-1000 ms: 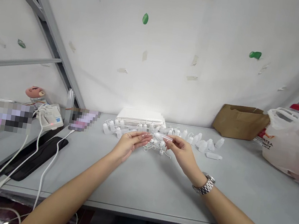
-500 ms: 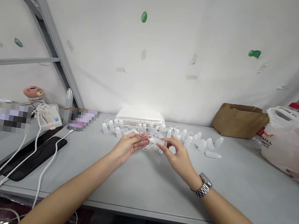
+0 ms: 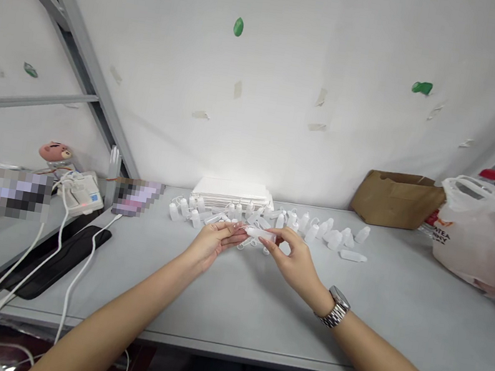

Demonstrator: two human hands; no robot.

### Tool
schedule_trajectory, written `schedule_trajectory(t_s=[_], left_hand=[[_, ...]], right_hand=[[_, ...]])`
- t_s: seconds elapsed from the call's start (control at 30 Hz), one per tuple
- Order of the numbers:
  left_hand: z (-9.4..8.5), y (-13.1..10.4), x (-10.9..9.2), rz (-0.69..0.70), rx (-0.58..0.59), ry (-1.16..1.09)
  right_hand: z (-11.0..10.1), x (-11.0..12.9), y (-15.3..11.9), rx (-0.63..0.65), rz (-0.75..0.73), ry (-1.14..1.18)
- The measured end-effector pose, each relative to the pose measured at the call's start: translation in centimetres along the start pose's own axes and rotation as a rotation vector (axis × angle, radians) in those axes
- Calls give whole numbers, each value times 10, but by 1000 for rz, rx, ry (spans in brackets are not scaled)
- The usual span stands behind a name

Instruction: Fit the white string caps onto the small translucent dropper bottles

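Observation:
Between my hands, just above the grey table (image 3: 254,313), a small translucent squeeze bottle (image 3: 261,234) lies on its side in the air. My right hand (image 3: 293,255) pinches its right end between thumb and fingers. At its left end, the fingertips of my left hand (image 3: 214,242) are closed at the tip; what exactly they pinch is too small to see. Behind my hands several similar bottles (image 3: 280,221) stand in a loose row, some with looped caps. A few loose caps (image 3: 247,244) lie just below the held bottle.
At the wall lies a stack of white sheets or boxes (image 3: 230,190). Capless bottles (image 3: 334,239) sit to the right, before a brown paper box (image 3: 397,201) and a white plastic bag (image 3: 474,249). Left are a black phone-like slab (image 3: 56,264), white cables (image 3: 74,283) and a power strip (image 3: 81,192).
Almost nothing differs. Both hands keep the same hold on the bottle, and the view has shifted very slightly.

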State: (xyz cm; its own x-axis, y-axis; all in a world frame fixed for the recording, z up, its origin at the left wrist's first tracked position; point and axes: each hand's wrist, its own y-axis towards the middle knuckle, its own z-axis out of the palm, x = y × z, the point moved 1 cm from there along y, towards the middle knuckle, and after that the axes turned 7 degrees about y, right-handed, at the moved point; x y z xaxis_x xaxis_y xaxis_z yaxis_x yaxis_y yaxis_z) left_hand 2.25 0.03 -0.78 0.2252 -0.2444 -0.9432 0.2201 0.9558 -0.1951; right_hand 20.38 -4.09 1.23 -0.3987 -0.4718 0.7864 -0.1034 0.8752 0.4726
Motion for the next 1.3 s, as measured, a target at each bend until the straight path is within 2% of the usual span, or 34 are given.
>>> schedule_trajectory(t_s=[0.17, 0.4, 0.7, 0.93, 1.1, 1.2, 1.3], left_hand=[[1, -1, 0, 23, -3, 34], [4, -4, 3, 137, -77, 141], [9, -5, 11, 51, -143, 64], [10, -5, 15, 70, -112, 77], [12, -8, 0, 127, -63, 93], [12, -10, -9, 210, -109, 148], [11, -10, -11, 295, -162, 251]], right_hand=[[1, -1, 0, 8, -9, -10], [2, -2, -2, 16, -92, -92], [13, -7, -8, 4, -144, -155], [13, -10, -7, 4, -87, -99], [9, -7, -1, -18, 74, 108], [7, -8, 1, -15, 158, 222], [7, -10, 2, -16, 169, 266]])
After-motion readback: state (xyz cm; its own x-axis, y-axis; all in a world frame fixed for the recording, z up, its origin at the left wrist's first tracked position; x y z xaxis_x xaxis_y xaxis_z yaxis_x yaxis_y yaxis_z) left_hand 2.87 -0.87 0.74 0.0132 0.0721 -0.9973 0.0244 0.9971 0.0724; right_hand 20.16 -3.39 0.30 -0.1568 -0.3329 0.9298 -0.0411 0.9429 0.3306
